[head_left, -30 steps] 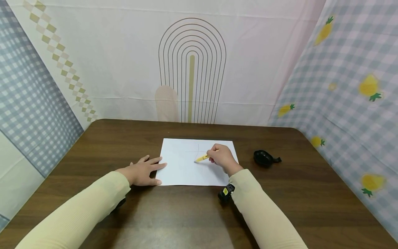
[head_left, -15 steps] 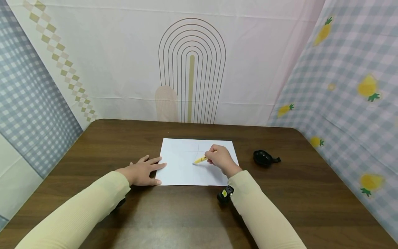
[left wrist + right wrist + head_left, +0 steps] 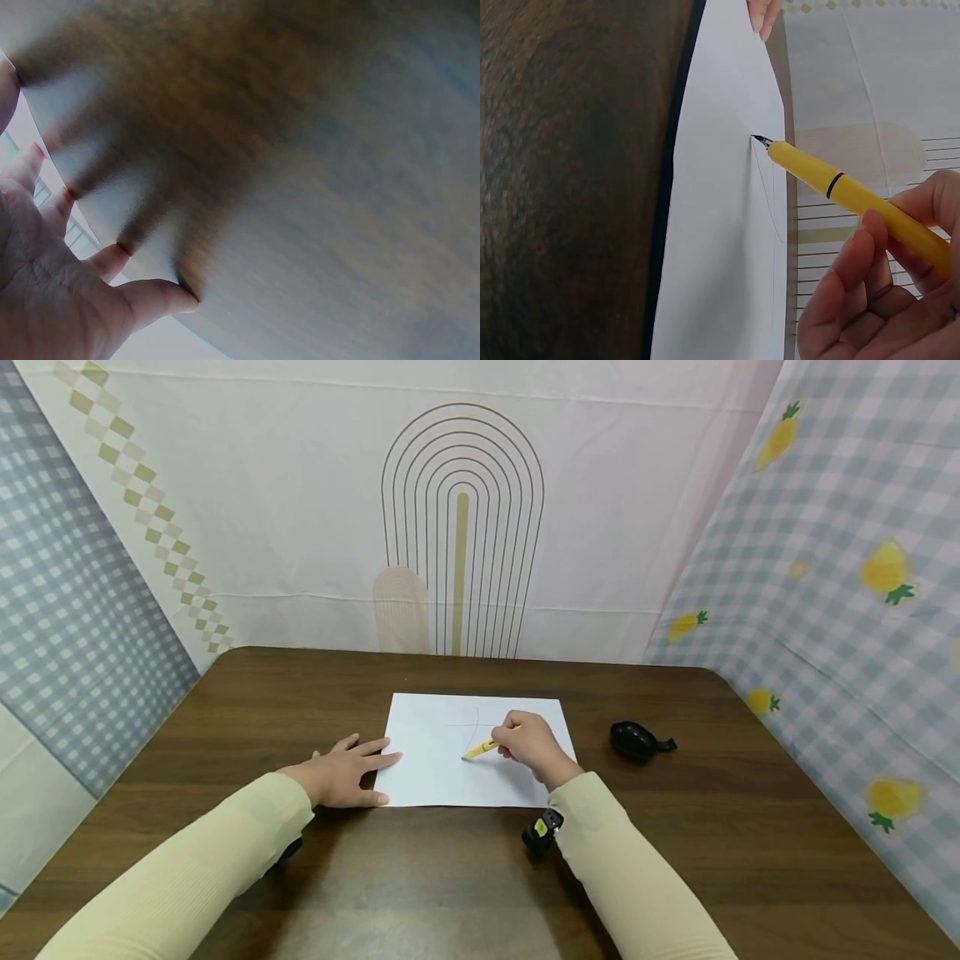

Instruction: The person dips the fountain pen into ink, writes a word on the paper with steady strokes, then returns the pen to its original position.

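Note:
A white sheet of paper (image 3: 427, 777) lies on the dark wooden table, with a few thin lines drawn on its upper half. My right hand (image 3: 531, 745) pinches a yellow fountain pen (image 3: 481, 749), tilted, its nib at the paper. In the right wrist view the pen (image 3: 855, 199) shows a black ring, and its dark nib stands at the end of a thin drawn line. My left hand (image 3: 341, 775) is spread flat at the sheet's left edge, some fingertips on the paper. The left wrist view shows that hand (image 3: 67, 277) from the palm side, fingers apart.
To the right of the paper lies a small black object with a short tail (image 3: 634, 741). The wooden table (image 3: 420, 885) extends toward me. A printed white cloth (image 3: 300, 527) hangs behind it, and checked cloths (image 3: 832, 610) hang at the sides.
My right hand and the pen have moved slightly down and to the left, and the drawn line has grown longer behind the nib. The left hand has stayed in place.

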Tool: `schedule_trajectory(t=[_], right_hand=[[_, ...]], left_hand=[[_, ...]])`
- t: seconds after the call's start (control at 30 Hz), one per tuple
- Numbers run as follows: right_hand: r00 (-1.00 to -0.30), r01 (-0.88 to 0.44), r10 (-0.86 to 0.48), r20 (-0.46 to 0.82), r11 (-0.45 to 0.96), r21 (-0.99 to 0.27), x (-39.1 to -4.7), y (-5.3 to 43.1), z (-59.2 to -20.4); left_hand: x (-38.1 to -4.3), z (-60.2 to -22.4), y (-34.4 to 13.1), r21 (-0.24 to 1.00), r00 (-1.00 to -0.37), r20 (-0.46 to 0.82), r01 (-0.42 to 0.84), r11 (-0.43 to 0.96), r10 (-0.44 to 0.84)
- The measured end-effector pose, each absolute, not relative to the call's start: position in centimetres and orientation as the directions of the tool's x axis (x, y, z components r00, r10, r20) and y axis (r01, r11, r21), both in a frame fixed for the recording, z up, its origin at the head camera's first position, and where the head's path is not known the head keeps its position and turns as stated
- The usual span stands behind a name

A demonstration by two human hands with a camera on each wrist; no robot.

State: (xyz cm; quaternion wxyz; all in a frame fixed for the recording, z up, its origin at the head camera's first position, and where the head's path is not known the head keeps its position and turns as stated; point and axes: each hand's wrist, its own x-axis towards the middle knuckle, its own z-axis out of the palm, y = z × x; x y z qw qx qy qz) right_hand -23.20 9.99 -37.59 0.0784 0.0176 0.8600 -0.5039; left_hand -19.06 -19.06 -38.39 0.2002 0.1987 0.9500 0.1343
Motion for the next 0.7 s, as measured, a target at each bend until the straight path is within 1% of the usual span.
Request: schedule_trajectory(t=[0.2,0.4,0.6,0.7], right_hand=[[-0.988,0.092,-0.067,-0.141,0.481,-0.872,-23.14,9.85,-37.6],[-0.984,0.097,-0.083,-0.158,0.49,-0.866,-23.04,9.75,-37.39],[-0.983,0.111,-0.078,-0.169,0.484,-0.868,-23.05,9.87,-37.34],[-0.982,0.137,-0.053,-0.182,0.465,-0.875,-23.29,10.2,-37.36]], left_hand=[[-19.03,-38.31,-19.09,0.332,-0.843,-0.325,0.324,0.886,0.43],[-18.91,-38.15,-19.11,0.333,-0.841,-0.325,0.326,0.885,0.432],[-18.95,-38.24,-19.16,0.337,-0.84,-0.328,0.322,0.885,0.431],[-18.94,-38.24,-19.12,0.337,-0.839,-0.329,0.324,0.884,0.433]])
